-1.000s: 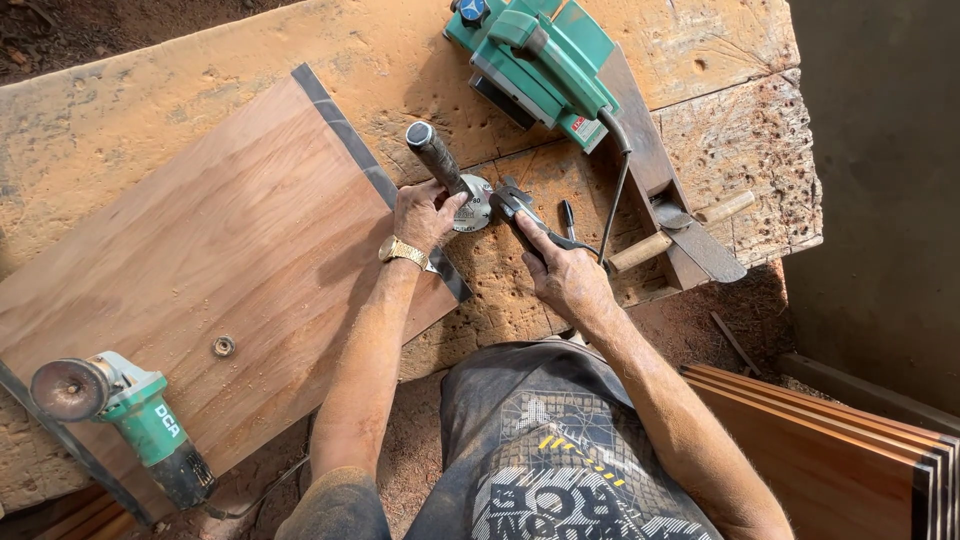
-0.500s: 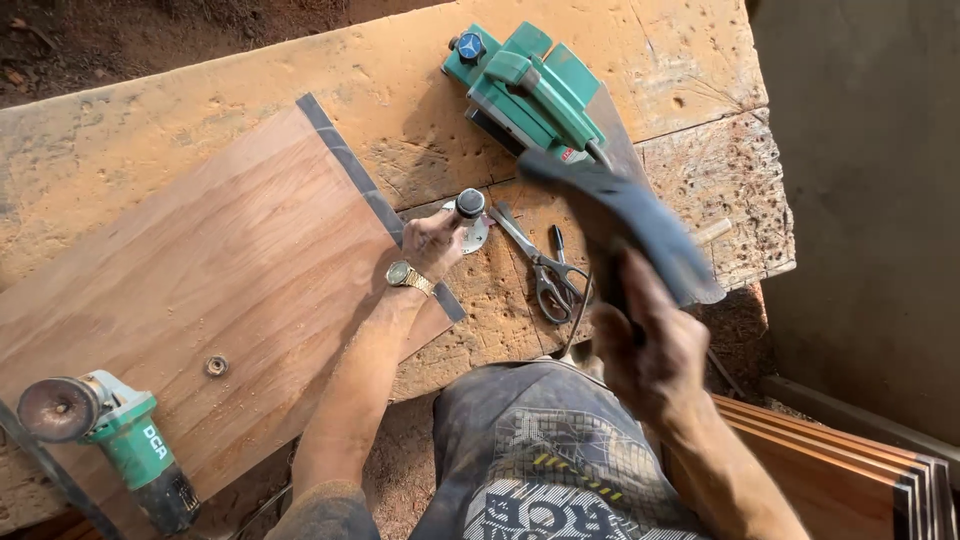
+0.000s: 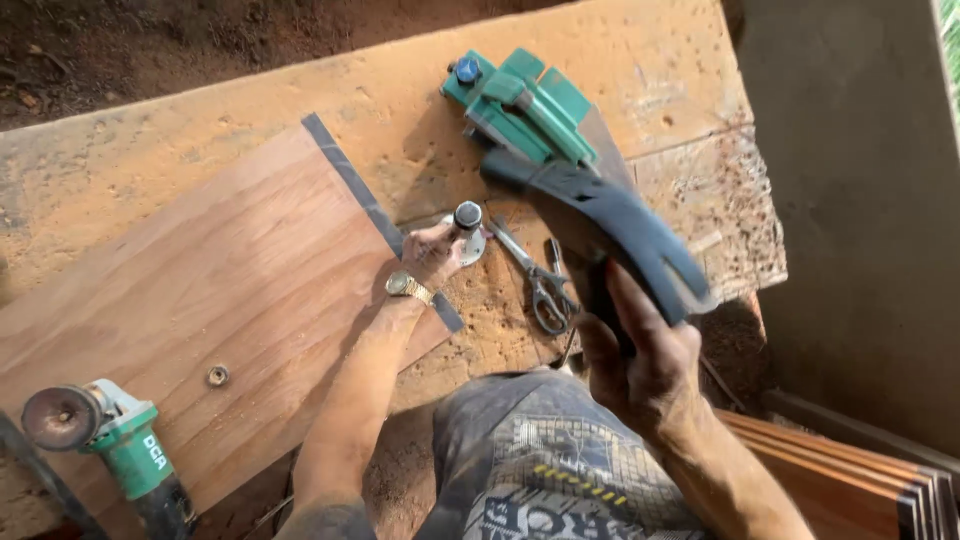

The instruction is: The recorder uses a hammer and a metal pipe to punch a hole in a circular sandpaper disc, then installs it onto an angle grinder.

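Right hand is wrapped around the handle of a big dark curved blade, kind of a machete or billhook, held up off the bench with the blade pointing away over the green electric planer. Left hand is closed on a black-handled tool standing on a small round metal disc, right at the edge of the plywood panel. Scissors lie between the two hands. A green angle grinder sits on the panel's near corner, with a small nut just beside it.
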